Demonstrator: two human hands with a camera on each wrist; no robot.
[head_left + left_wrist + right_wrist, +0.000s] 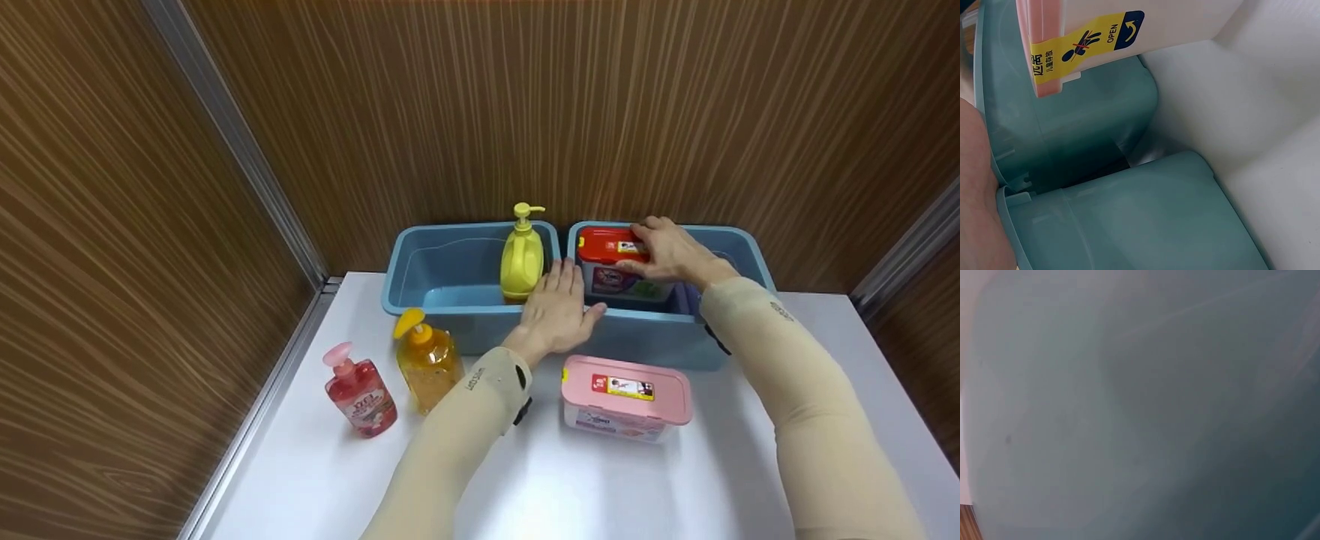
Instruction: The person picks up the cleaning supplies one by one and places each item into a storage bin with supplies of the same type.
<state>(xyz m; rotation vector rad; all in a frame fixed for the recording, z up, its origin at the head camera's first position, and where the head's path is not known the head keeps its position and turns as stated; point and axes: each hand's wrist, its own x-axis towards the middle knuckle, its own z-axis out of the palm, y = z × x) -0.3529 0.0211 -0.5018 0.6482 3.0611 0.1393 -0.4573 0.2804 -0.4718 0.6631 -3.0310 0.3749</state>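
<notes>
Two blue plastic bins stand side by side, the left bin [442, 308] and the right bin [667, 345]. Inside the right one is a detergent box with a red lid [598, 246]. My right hand [673, 253] grips this box across the lid, thumb at the front and fingers behind. Flat with straight fingers, my left hand [556, 311] rests over the front rims where the bins meet. A yellow pump bottle [523, 262] stands in the left bin beside my left fingertips. The right wrist view shows only a blurred blue-green bin wall [1100, 410].
A pink-lidded box [628, 390] sits on the white table [555, 487] before the right bin. Left of my left forearm stand an amber pump bottle [429, 367] and a red pump bottle [362, 397]. Wood-grain panels [450, 112] rise behind and at both sides.
</notes>
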